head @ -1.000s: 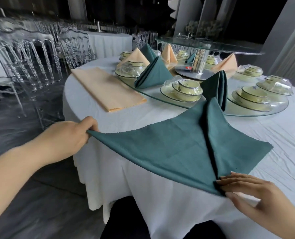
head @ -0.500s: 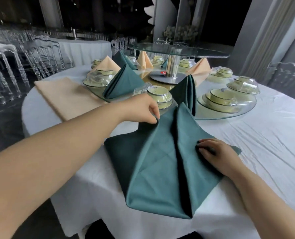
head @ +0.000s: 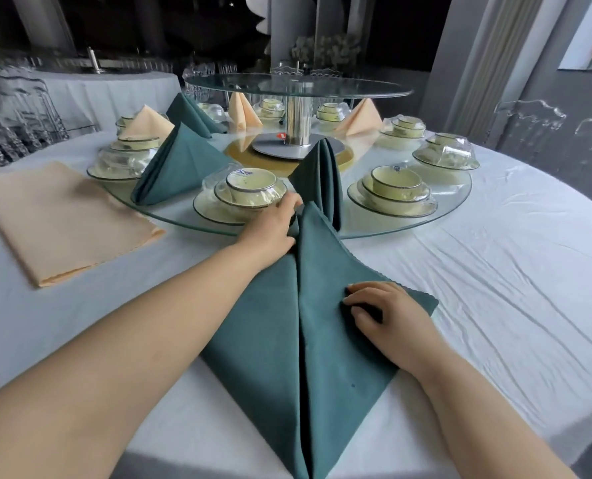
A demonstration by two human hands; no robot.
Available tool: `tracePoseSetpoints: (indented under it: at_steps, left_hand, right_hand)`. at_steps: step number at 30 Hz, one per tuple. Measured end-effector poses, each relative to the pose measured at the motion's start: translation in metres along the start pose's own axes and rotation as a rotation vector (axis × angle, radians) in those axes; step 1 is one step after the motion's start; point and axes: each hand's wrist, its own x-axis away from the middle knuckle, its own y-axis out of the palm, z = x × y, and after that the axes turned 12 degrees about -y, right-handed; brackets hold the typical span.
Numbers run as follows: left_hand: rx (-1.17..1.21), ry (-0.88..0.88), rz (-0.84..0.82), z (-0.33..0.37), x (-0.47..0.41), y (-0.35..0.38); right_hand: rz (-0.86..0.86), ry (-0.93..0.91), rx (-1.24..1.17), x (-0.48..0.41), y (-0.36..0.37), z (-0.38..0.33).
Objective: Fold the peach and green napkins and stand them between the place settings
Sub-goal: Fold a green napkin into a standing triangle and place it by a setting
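Now L fingers point(head: 293, 203) at green napkin point(head: 322, 357) tip, R fingers point(head: 367, 292) mid-flap.

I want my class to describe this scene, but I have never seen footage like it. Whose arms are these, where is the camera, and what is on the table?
There is no machine here. The camera is worn on a person's head and looks down at their own bare arms. The left hand holds the green napkin at its far point, and the right hand presses on its right flap. The napkin lies half folded on the white tablecloth. To the left lies a flat peach napkin. Beyond, a glass turntable carries bowls with folded napkins standing between them.
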Motion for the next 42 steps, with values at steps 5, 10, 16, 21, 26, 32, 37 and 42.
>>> tracePoseSetpoints:
  at_steps: [5, 10, 16, 21, 26, 32, 37, 42]
  left_hand:
    - [0.097, 0.030, 0.093, -0.005, -0.003, 0.000]
    - [0.001, 0.089, 0.096, -0.003, -0.005, 0.002]
    - [0.029, 0.154, 0.155, -0.002, 0.007, -0.004]
    - [0.159, 0.236, -0.021, -0.012, 0.071, -0.038]
    - [-0.033, 0.224, -0.367, -0.028, 0.164, -0.028]
    - [-0.272, 0.146, -0.208, -0.023, 0.175, -0.001]
    - [-0.368, 0.052, -0.271, -0.011, 0.176, 0.001]
    - [-0.365, 0.042, -0.246, -0.012, 0.175, 0.002]
  right_hand:
    - [-0.006, -0.009, -0.007, 0.000, 0.000, 0.000]
    - [-0.015, -0.008, -0.003, -0.001, 0.000, -0.001]
    - [-0.031, -0.005, 0.001, 0.000, -0.002, -0.003]
    - [-0.045, -0.011, 0.013, 0.000, -0.003, -0.005]
    - [-0.047, 0.004, 0.040, 0.000, -0.003, -0.008]
    - [-0.054, -0.010, 0.137, 0.002, -0.002, -0.010]
    - [0.059, -0.104, 0.086, 0.001, -0.004, -0.033]
    - [-0.240, -0.265, 0.045, -0.002, 0.017, -0.053]
